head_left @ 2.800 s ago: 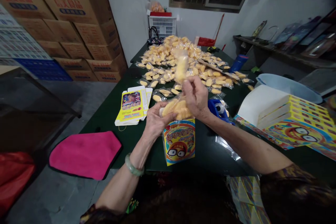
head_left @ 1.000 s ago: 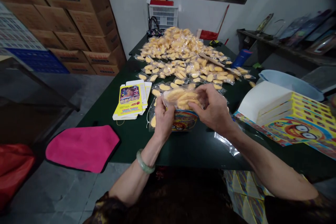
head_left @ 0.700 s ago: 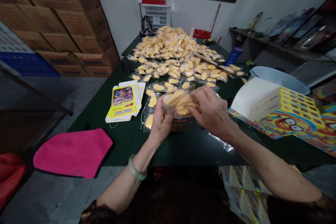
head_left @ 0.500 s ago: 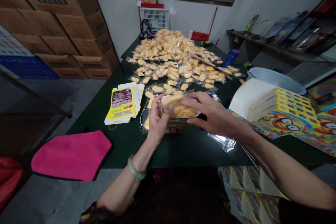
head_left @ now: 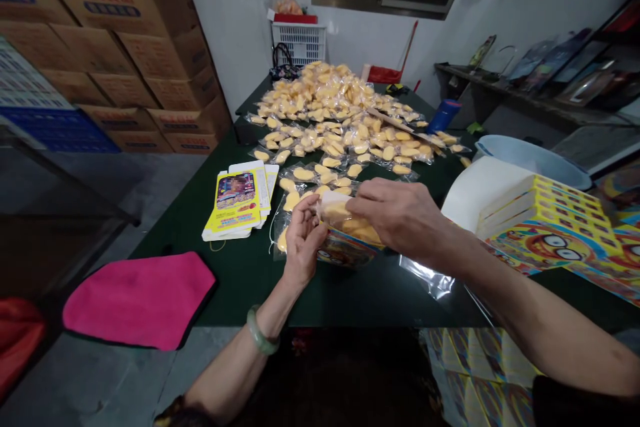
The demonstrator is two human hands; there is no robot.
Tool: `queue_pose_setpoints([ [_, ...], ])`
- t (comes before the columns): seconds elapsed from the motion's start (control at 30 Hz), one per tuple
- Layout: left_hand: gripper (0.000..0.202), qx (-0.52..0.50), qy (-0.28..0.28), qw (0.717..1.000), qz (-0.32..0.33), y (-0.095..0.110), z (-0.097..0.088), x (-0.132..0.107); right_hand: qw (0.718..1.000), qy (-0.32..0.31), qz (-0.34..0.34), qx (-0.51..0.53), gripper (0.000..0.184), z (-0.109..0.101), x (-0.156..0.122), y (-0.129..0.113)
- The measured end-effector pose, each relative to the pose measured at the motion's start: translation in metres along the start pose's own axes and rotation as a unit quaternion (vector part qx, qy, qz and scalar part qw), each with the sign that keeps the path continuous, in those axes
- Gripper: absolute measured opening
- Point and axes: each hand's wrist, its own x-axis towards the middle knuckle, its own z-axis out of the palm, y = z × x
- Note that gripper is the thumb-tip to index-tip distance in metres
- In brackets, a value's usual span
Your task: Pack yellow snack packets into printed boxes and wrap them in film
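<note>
At mid-frame our left hand [head_left: 303,240] and right hand [head_left: 400,213], fingers closed, press yellow packets [head_left: 350,220] into the small box [head_left: 345,252] on the table [head_left: 240,267]; it looks nearly full, flaps unclosed, pile [head_left: 340,113] remaining.

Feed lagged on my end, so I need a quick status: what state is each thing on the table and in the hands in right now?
Left hand: fingers pinching the box top.
Right hand: laid over the packets in the box.
Small cartoon box: open, stuffed with yellow packets, tilted.
Flat box blanks: unfolded, stacked.
Packet pile: loose, sealed, spread out.
Pink cloth: lying flat at the table edge.
Big printed cartons: stacked, closed.
</note>
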Motion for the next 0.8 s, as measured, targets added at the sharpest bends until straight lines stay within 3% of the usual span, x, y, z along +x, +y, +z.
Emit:
queue_pose_setpoints([
  [0.13, 0.039, 0.003, 0.011, 1.0, 0.008, -0.006, 0.003, 0.0, 0.993, -0.1, 0.018, -0.054, 0.019, 0.0, 0.007, -0.012],
  [0.33, 0.032, 0.075, 0.059, 0.995, 0.005, 0.001, 0.015, 0.005, 0.997, -0.014, 0.04, 0.063, 0.034, 0.027, -0.004, -0.009],
  [0.4, 0.032, 0.098, 0.07, 0.993, 0.006, 0.003, 0.017, 0.002, 0.993, -0.05, 0.038, 0.096, 0.028, 0.034, -0.008, -0.007],
  [0.47, 0.034, 0.097, 0.058, 0.994, 0.008, 0.004, 0.017, -0.002, 0.985, -0.114, 0.017, 0.127, 0.024, 0.038, -0.01, -0.006],
  [0.53, 0.036, 0.097, 0.037, 0.995, 0.008, 0.004, 0.017, -0.004, 0.976, -0.14, 0.007, 0.166, 0.023, 0.039, -0.012, -0.007],
  [0.6, 0.034, 0.129, 0.043, 0.991, 0.011, 0.004, 0.017, -0.003, 0.973, -0.085, 0.005, 0.214, 0.024, 0.039, -0.013, -0.01],
  [0.7, 0.037, 0.18, 0.118, 0.976, 0.018, 0.009, 0.015, 0.002, 0.952, 0.145, 0.001, 0.27, 0.023, 0.04, -0.014, -0.009],
  [0.77, 0.041, 0.18, 0.182, 0.966, 0.023, 0.016, 0.008, 0.003, 0.911, 0.297, 0.085, 0.272, 0.024, 0.044, -0.011, 0.003],
  [0.8, 0.042, 0.174, 0.212, 0.961, 0.03, 0.021, 0.003, 0.001, 0.89, 0.335, 0.157, 0.266, 0.025, 0.049, -0.007, 0.013],
])
